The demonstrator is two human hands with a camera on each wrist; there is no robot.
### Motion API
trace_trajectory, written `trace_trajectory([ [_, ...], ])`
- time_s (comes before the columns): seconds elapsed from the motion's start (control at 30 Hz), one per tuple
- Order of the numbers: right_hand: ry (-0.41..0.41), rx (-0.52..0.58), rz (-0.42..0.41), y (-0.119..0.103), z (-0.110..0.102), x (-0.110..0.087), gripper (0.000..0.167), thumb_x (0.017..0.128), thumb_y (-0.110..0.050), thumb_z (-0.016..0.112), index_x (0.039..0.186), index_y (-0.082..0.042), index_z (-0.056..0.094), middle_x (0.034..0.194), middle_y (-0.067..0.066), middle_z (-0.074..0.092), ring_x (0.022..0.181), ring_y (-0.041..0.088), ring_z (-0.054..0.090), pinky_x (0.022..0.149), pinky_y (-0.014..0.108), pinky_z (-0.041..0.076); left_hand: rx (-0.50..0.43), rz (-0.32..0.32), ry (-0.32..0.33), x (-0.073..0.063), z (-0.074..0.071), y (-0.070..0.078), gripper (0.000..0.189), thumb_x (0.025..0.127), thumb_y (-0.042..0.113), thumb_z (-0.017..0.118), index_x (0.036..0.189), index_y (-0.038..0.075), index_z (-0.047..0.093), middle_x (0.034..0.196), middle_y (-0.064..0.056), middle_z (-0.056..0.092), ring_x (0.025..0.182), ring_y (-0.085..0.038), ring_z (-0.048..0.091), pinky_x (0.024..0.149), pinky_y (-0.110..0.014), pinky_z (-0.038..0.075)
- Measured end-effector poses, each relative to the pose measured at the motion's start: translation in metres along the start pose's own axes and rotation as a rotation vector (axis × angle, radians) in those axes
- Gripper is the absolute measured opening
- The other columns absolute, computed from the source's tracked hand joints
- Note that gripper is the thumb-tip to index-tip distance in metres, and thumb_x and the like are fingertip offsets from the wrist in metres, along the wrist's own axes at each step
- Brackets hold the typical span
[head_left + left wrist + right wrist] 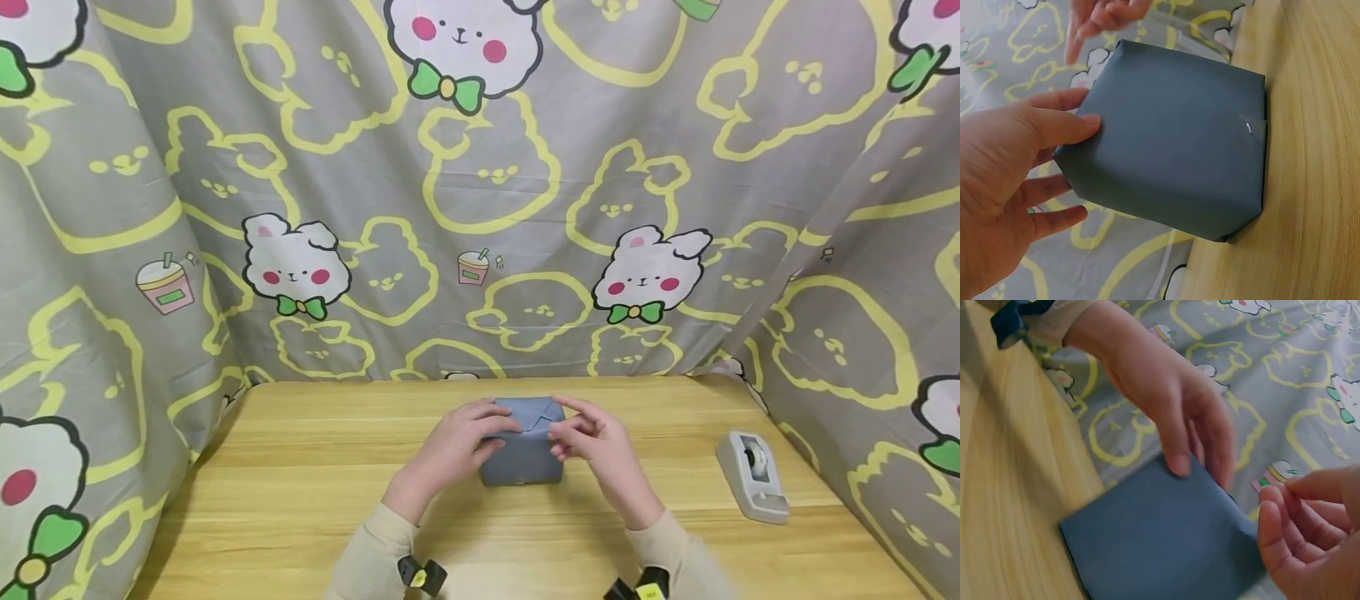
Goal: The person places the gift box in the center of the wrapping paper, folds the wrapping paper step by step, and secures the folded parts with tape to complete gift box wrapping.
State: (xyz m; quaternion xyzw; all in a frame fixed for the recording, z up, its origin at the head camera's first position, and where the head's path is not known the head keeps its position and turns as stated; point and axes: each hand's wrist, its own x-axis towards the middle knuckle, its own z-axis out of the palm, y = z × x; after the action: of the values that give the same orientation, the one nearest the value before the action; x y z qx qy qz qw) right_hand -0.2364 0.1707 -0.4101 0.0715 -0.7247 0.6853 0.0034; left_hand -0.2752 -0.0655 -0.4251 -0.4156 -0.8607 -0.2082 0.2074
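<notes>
A box wrapped in blue-grey paper (522, 462) stands on the wooden table, its folded paper flaps (534, 412) on top. My left hand (461, 437) holds its upper left edge, fingers over the top. In the left wrist view the left thumb (1082, 127) presses the near face of the box (1172, 131), where a small shiny spot shows near the bottom edge. My right hand (596, 437) is at the top right edge, index finger stretched toward the far corner, other fingers loosely bent. Nothing shows in the right hand (1316, 537) in the right wrist view.
A light grey tape dispenser (753, 477) with a roll in it lies at the right of the table (315, 467). A grey curtain (360, 275) with cartoon prints hangs behind the table and along both sides.
</notes>
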Motion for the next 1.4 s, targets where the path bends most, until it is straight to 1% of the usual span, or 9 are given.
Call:
trace_trajectory([
  [0.1,0.019,0.039,0.049,-0.001,0.014,0.004,0.053,0.092,-0.008,0.064,0.142,-0.006,0.046,0.078,-0.001,0.069,0.061,0.010,0.065,0.061,0.025,0.058,0.001,-0.009,-0.002,0.000,0.001,0.000,0.028,0.086,0.013,0.074,0.111,0.025,0.071,0.123,-0.002,0.068,0.123,-0.027,0.060,0.105,-0.040,0.048],
  [0.2,0.049,0.041,0.071,-0.004,0.023,0.005,0.056,0.091,-0.005,0.064,0.143,-0.011,0.043,0.076,0.003,0.069,0.055,0.012,0.063,0.056,0.026,0.056,0.012,-0.015,-0.007,0.000,0.001,0.001,0.028,0.086,0.013,0.074,0.110,0.025,0.071,0.123,-0.002,0.068,0.123,-0.027,0.060,0.105,-0.040,0.048],
  [0.33,0.062,0.031,0.096,-0.008,0.033,0.005,0.060,0.091,-0.003,0.064,0.145,-0.015,0.039,0.075,0.007,0.068,0.052,0.013,0.063,0.053,0.026,0.055,0.017,-0.009,0.004,0.000,0.000,0.002,0.028,0.084,0.013,0.075,0.109,0.025,0.072,0.122,-0.002,0.069,0.122,-0.027,0.061,0.104,-0.041,0.049],
  [0.53,0.102,0.006,0.116,-0.003,0.042,0.008,0.059,0.090,0.002,0.061,0.143,-0.014,0.040,0.071,0.009,0.068,0.049,0.014,0.063,0.050,0.025,0.054,0.002,-0.004,0.014,0.002,0.002,0.003,0.027,0.083,0.012,0.076,0.107,0.023,0.072,0.121,-0.002,0.070,0.120,-0.026,0.062,0.105,-0.039,0.049],
  [0.73,0.133,-0.022,0.137,-0.002,0.045,0.009,0.057,0.090,0.001,0.062,0.141,-0.014,0.042,0.074,0.015,0.069,0.049,0.015,0.064,0.049,0.027,0.055,-0.001,-0.006,0.018,0.001,0.003,0.004,0.025,0.084,0.014,0.076,0.107,0.023,0.072,0.120,-0.001,0.070,0.121,-0.026,0.062,0.105,-0.038,0.048],
  [0.9,0.148,-0.118,0.133,-0.005,0.049,0.013,0.055,0.089,0.002,0.061,0.140,-0.012,0.044,0.075,0.019,0.068,0.049,0.017,0.064,0.049,0.028,0.055,0.009,0.000,0.028,0.001,0.001,0.003,0.024,0.084,0.014,0.076,0.106,0.023,0.072,0.121,-0.001,0.070,0.121,-0.027,0.061,0.104,-0.039,0.049],
  [1.1,0.153,-0.253,0.142,-0.011,0.053,0.016,0.053,0.088,0.002,0.060,0.138,-0.007,0.045,0.069,0.013,0.065,0.045,0.014,0.061,0.048,0.029,0.055,0.013,-0.015,0.015,0.001,0.001,0.003,0.023,0.085,0.015,0.075,0.107,0.023,0.072,0.122,0.000,0.069,0.123,-0.027,0.060,0.104,-0.039,0.049],
  [1.3,0.149,-0.394,0.164,-0.017,0.058,0.017,0.055,0.085,0.003,0.057,0.139,-0.003,0.043,0.062,0.008,0.062,0.043,0.012,0.057,0.048,0.026,0.054,0.018,-0.007,0.013,0.001,0.000,0.004,0.023,0.085,0.015,0.075,0.106,0.023,0.072,0.122,-0.001,0.069,0.123,-0.026,0.060,0.105,-0.038,0.049],
  [1.4,0.139,-0.475,0.187,-0.020,0.056,0.016,0.056,0.087,-0.002,0.059,0.141,-0.003,0.042,0.060,0.012,0.063,0.044,0.015,0.057,0.046,0.026,0.051,0.016,-0.008,0.013,0.001,0.000,0.004,0.024,0.085,0.015,0.075,0.107,0.023,0.072,0.122,-0.001,0.069,0.123,-0.026,0.060,0.105,-0.038,0.048],
])
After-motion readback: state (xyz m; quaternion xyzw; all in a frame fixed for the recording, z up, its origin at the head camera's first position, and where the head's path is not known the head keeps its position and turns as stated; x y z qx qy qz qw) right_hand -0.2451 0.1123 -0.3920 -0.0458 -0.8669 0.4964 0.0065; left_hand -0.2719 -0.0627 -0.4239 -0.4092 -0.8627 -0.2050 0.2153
